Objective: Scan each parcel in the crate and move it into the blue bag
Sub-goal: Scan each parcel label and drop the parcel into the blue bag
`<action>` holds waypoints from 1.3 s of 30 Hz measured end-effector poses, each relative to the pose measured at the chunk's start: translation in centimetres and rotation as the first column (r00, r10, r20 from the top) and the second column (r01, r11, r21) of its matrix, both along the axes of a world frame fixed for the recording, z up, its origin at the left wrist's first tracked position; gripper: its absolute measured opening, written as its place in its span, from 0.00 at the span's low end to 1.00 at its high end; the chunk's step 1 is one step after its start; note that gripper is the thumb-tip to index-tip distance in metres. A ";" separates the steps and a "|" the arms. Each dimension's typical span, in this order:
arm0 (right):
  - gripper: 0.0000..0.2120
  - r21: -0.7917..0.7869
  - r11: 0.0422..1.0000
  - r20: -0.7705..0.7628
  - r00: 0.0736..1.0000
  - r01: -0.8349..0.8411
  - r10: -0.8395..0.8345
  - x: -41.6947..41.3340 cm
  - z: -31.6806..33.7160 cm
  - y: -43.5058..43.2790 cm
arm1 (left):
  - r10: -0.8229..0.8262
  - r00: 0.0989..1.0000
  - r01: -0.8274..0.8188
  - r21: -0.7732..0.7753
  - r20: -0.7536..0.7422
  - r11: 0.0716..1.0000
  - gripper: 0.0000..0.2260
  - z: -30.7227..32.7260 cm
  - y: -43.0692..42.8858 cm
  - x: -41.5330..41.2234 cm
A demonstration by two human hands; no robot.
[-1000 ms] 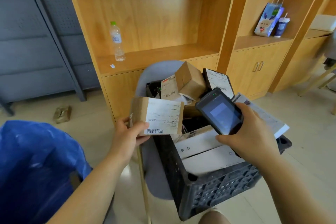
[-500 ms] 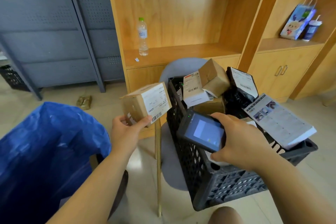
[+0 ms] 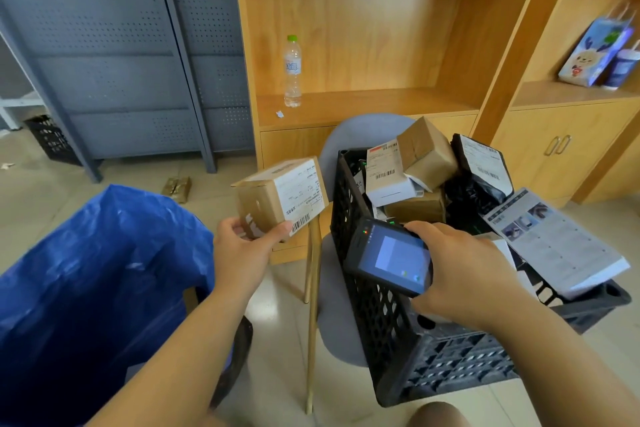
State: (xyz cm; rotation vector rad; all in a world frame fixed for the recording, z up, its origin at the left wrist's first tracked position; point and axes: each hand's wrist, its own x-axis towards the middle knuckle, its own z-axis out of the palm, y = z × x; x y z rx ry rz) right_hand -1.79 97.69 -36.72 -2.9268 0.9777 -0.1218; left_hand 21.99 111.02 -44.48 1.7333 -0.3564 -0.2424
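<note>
In the middle of the frame the left hand [image 3: 244, 248] pinches a small cardboard box [image 3: 280, 198] at its lower end between thumb and fingers. The box is in the air between the blue bag [image 3: 86, 270] at lower left and the crate [image 3: 433, 357] at lower right. The right hand [image 3: 464, 274] grips the scanner [image 3: 391, 258] over the crate's near side, screen up. The box looks light, since one hand carries it by an end, and stiff. Its taped faces may be slick, so a grip spanning two opposite faces seems safer. More parcels [image 3: 426, 156] are heaped in the crate. A black mailer [image 3: 478, 180] among them looks soft and likely to sag, so it is best held by an edge.
</note>
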 end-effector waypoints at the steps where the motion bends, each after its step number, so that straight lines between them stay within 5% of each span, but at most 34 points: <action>1: 0.46 -0.004 1.000 0.008 1.000 0.002 -0.002 0.1 -0.1 0.1 | 0.004 1.000 -0.005 -0.007 -0.004 1.000 0.30 0.0 0.2 0.1; 8: 0.45 0.046 0.998 0.088 0.996 -0.035 0.030 3.3 -1.1 1.9 | -0.010 0.993 0.007 -0.020 -0.117 1.000 0.29 -1.8 4.4 1.5; 13: 0.43 0.092 0.985 0.092 0.987 -0.143 0.135 6.8 -2.5 4.3 | 0.127 0.985 -0.124 0.032 -0.113 0.992 0.15 -3.9 10.4 2.7; 20: 0.44 0.163 0.960 0.078 0.973 -0.227 0.217 9.5 -3.6 6.5 | 0.353 0.934 -0.283 0.502 -0.048 0.817 0.40 -7.0 16.8 6.3; 22: 0.43 0.173 0.959 0.071 0.974 -0.226 0.216 9.5 -3.8 6.7 | 0.301 0.953 -0.223 0.590 -0.036 0.776 0.39 -7.6 17.3 6.6; 28: 0.45 0.135 0.982 0.045 0.990 -0.135 0.130 7.9 -3.3 5.8 | 0.024 0.998 0.017 0.568 -0.064 0.823 0.15 -8.1 15.2 5.3; 39: 0.47 0.086 0.986 0.128 0.980 0.144 -0.154 -2.1 -0.6 0.1 | -0.389 0.921 0.358 0.367 0.011 0.859 0.06 -3.1 2.9 -1.7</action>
